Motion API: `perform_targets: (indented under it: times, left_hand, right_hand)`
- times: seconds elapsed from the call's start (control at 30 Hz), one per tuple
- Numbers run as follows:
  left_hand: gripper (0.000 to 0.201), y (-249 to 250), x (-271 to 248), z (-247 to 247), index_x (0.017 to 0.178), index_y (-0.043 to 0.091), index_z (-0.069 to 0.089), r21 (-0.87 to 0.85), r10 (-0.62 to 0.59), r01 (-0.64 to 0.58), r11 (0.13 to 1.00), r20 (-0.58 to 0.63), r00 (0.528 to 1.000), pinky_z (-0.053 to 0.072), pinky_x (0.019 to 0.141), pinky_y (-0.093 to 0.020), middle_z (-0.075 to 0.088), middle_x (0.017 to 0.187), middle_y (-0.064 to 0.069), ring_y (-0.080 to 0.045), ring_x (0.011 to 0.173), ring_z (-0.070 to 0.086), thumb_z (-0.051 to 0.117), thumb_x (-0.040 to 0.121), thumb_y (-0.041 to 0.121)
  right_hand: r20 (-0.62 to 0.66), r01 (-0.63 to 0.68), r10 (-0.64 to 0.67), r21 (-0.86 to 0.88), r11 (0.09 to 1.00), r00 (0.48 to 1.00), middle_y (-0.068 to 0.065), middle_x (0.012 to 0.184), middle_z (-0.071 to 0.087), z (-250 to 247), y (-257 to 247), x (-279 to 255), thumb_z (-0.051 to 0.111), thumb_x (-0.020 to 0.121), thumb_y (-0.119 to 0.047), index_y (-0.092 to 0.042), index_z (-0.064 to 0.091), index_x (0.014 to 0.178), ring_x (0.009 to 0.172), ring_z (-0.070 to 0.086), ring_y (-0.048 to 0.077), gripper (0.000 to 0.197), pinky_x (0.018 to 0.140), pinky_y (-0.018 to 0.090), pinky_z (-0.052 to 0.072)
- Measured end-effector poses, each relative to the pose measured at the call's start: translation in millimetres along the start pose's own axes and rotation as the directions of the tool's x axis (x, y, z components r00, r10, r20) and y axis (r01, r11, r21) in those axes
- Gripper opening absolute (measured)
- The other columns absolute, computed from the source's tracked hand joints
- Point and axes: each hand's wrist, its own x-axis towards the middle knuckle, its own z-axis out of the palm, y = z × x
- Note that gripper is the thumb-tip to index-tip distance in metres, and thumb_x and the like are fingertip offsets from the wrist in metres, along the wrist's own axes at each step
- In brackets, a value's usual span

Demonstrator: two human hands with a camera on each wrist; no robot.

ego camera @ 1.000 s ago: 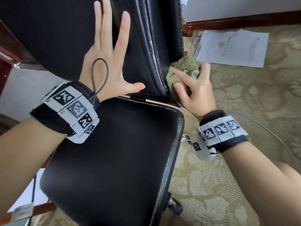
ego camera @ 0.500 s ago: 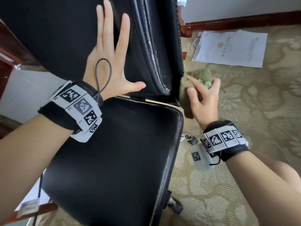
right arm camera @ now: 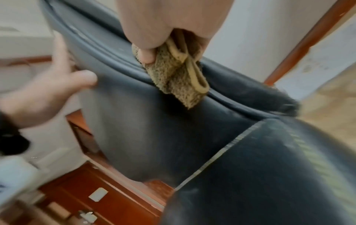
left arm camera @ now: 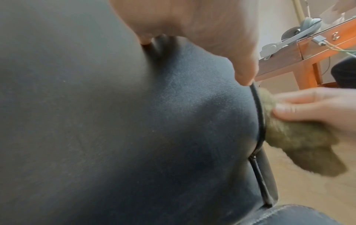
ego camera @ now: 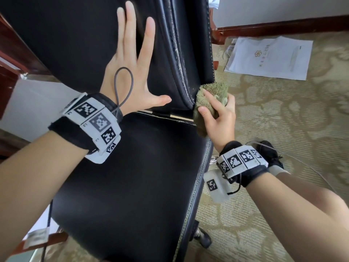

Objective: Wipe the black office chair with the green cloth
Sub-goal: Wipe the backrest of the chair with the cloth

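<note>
Under the right hand (ego camera: 220, 118), fingers curled around it, green cloth (ego camera: 211, 93) presses the black office chair (ego camera: 132, 176) backrest's side edge, running up-down from that hand. Left hand (ego camera: 130, 72), splayed flat, braces the backrest front, holding nothing.

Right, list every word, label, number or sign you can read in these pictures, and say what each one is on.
No text here reads clearly.
White paper bag on the patterned carpet: gold flower logo with small print beside it, too small to read.
White wristband tags on the left wrist and right wrist: black square code markers; tiny characters beside them, not legible.
White tag on the cable at lower left: blurred.
</note>
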Motion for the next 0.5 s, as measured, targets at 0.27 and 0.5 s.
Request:
perform_targets:
  times: [0.27,0.5]
  left_hand:
    - [0.116,-1.3,0.3,-0.5,0.144,0.013,0.002,0.033,0.012,-0.012,0.999,0.009,1.000,0.047,0.091,-0.044,0.012,0.148,-0.039,-0.050,0.139,0.012,0.058,0.058,0.069]
    - [0.124,-5.4,-0.6,1.1,0.144,0.013,0.001,0.022,0.026,-0.026,0.999,0.018,0.999,0.052,0.085,-0.041,0.007,0.148,-0.039,-0.050,0.140,0.006,0.074,0.057,0.061]
  right_hand:
    - [0.030,0.074,-0.073,-0.032,0.997,0.997,0.013,0.117,0.038,-2.6,-1.1,1.5,0.062,0.085,-0.008,-0.015,0.060,0.123,0.109,0.045,0.016,0.039,0.104,0.006,0.025]
    - [-0.036,0.351,-0.351,-0.006,0.936,0.936,0.009,0.116,0.037,-2.7,-65.0,31.8,0.063,0.084,-0.008,-0.008,0.063,0.119,0.111,0.041,0.010,0.034,0.104,0.010,0.029]
